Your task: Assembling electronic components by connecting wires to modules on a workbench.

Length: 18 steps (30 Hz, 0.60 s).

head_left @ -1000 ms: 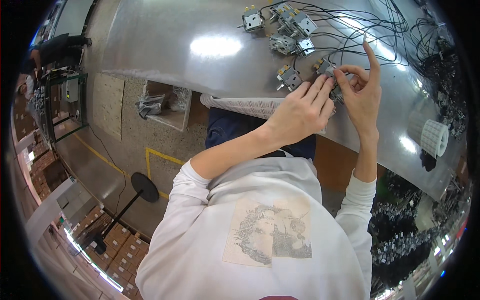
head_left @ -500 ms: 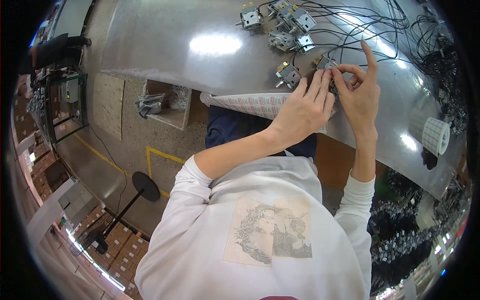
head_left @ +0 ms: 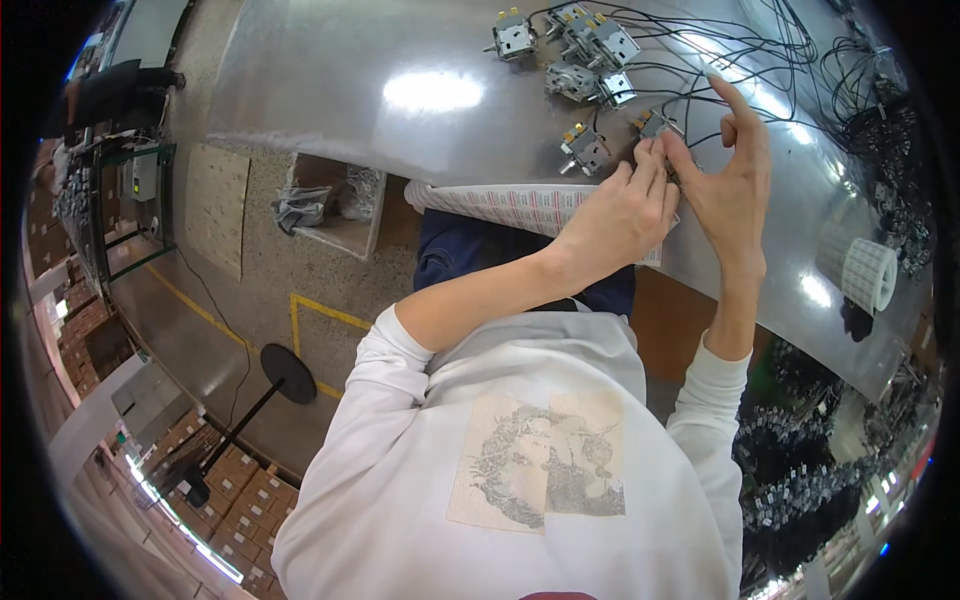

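Note:
Close together at the table's near edge, both my hands work on a small metal thermostat with a yellowish terminal and a dark lead. My left hand has its fingers pressed together against the near side of the thermostat. From the right, the thumb of my right hand meets the left fingertips there, while one finger points up and away. The fingertips hide the gripped part and anything small between them. Just left lies another thermostat, shaft toward the left. A sheet of printed labels hangs at the table edge under my left wrist.
Further thermostats lie grouped at the far side, their black leads looping right. A white label roll rests at the right of the metal table. A box with plastic bags and a round-based stand are on the left floor.
The view has shifted slightly, so the thermostats appear a little lower and further right. My right hand has turned a little and its raised finger leans more left. Both hands stay at the same thermostat.

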Motion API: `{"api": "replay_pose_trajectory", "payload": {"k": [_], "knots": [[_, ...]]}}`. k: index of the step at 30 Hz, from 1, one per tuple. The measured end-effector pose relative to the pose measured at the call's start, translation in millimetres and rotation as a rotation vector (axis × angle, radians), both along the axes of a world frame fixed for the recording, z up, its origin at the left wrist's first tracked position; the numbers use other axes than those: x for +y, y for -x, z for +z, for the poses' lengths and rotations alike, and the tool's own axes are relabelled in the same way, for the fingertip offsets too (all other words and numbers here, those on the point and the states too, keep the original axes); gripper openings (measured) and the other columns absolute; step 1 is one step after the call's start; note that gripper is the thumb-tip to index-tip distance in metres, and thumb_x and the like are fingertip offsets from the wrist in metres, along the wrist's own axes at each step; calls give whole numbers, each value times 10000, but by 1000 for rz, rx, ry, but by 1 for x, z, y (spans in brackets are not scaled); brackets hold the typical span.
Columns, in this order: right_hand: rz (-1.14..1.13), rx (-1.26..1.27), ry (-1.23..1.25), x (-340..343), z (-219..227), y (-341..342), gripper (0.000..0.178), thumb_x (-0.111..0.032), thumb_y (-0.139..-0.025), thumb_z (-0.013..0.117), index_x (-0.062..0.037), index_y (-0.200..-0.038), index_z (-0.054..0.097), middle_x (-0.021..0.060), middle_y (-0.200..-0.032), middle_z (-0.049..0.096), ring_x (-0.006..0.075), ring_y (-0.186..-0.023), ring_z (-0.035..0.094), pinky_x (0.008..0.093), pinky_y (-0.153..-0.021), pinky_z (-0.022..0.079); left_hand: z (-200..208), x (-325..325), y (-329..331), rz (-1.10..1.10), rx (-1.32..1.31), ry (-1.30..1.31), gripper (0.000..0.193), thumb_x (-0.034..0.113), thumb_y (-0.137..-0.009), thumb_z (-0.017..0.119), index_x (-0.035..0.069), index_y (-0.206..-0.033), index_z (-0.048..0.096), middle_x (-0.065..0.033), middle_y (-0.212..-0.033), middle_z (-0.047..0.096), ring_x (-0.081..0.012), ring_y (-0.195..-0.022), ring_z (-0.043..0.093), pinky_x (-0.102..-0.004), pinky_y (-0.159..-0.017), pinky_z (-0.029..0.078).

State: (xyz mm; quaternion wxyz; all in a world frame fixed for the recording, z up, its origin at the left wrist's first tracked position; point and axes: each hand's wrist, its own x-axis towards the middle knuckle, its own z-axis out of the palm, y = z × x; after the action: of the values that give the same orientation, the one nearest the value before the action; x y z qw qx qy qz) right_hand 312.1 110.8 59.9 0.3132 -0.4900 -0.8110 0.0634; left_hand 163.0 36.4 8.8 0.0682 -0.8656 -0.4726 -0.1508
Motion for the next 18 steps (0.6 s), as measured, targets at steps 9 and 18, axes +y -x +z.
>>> {"api": "replay_pose_trajectory", "payload": {"k": [9, 18], "knots": [[-39, 267, 353, -51, -14, 22, 204, -127, -927, 834, -51, -1104, 766, 75, -1206, 684, 265, -1225, 596, 372, -1036, 485, 19, -45, 37, -46, 32, -56, 273, 181, -930, 646, -68, -1024, 707, -330, -1347, 695, -479, -1341, 627, -562, -1103, 516], [-7, -45, 183, -59, -28, 46, 164, -247, -965, 795, -83, -965, 791, 17, -1186, 735, 275, -1318, 586, 459, -1123, 385, -7, -58, 75, 62, -73, 17, 189, 130, -928, 639, -51, -878, 629, -338, -1480, 612, -500, -1429, 566, -475, -1157, 527]]}}
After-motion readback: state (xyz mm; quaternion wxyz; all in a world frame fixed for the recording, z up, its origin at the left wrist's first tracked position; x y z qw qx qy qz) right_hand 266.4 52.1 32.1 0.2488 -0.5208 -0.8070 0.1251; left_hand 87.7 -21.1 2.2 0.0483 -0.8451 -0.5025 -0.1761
